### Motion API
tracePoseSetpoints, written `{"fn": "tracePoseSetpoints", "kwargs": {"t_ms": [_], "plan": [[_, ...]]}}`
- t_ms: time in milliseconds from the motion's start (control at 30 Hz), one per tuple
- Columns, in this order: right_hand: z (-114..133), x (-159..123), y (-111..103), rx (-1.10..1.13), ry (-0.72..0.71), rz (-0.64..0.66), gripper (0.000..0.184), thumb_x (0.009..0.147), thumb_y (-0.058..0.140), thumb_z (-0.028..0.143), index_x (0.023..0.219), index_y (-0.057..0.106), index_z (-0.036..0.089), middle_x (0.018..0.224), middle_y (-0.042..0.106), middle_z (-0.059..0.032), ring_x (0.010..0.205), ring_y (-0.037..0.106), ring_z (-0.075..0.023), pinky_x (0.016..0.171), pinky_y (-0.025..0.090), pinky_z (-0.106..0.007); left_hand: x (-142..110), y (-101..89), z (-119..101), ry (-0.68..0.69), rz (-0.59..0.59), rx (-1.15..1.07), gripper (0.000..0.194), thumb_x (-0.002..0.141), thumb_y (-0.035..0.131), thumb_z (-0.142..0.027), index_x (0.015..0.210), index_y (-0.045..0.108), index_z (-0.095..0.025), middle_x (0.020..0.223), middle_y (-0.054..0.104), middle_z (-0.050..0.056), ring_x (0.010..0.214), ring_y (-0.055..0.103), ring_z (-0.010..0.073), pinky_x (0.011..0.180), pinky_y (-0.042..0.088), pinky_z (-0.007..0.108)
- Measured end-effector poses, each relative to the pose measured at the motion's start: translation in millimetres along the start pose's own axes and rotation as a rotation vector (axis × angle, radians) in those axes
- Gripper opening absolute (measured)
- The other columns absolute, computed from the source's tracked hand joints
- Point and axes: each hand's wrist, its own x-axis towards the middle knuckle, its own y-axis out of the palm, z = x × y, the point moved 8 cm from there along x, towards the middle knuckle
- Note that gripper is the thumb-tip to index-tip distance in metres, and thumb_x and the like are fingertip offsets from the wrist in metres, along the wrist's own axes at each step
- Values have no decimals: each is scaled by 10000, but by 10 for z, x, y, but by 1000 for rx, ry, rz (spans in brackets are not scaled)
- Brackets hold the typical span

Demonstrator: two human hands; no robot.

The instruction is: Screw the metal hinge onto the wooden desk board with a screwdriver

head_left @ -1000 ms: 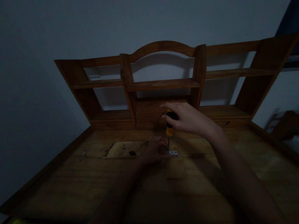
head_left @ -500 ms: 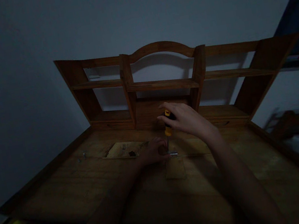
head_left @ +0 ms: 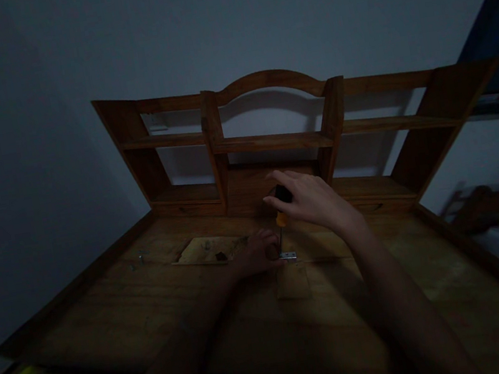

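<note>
Metal hinge [head_left: 289, 256] sits beneath the screwdriver [head_left: 282, 220] the right hand [head_left: 308, 198] clamps. Whether the left hand [head_left: 255, 254] pinches, I can't tell.

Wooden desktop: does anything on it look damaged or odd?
Yes. Beside the left hand, a pale, ragged-edged patch with a dark mark interrupts the browner desktop, perhaps where its top layer came away.
</note>
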Motion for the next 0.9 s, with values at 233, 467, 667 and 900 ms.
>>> {"fn": "tracePoseSetpoints", "kwargs": {"t_ms": [233, 467, 667, 900], "plan": [[49, -4, 8, 77, -44, 24, 378, 965, 487, 397, 1306, 511, 237, 1198, 629, -82, 1060, 604, -237, 930, 438, -367, -5, 14, 13, 21, -16, -8, 407, 784, 712, -518, 1043, 615, -219, 1178, 566, 68, 1146, 493, 253, 1004, 411, 399], [72, 4, 22, 114, -69, 56, 441, 897, 514, 264, 1335, 486, 218, 1284, 601, -75, 1163, 567, -245, 998, 409, -375, -14, -27, -18, -2, -20, -7, 405, 806, 694, -523, 1065, 619, -220, 1206, 559, 66, 1157, 496, 248, 1024, 404, 407], [30, 5, -5, 73, -9, 14, 413, 949, 475, 365, 1330, 491, 206, 1223, 642, -97, 1122, 597, -262, 974, 422, -397, -14, -41, -33, 17, -28, -5, 383, 804, 702, -500, 1052, 627, -218, 1172, 568, 66, 1129, 505, 249, 1003, 415, 403], [103, -2, -4, 97, -67, 37, 421, 924, 481, 273, 1339, 488, 206, 1266, 623, -82, 1126, 594, -242, 959, 430, -367, 4, -49, -59, -2, -5, 2, 385, 817, 673, -536, 1027, 633, -215, 1159, 575, 65, 1117, 514, 250, 1000, 413, 394]]}}
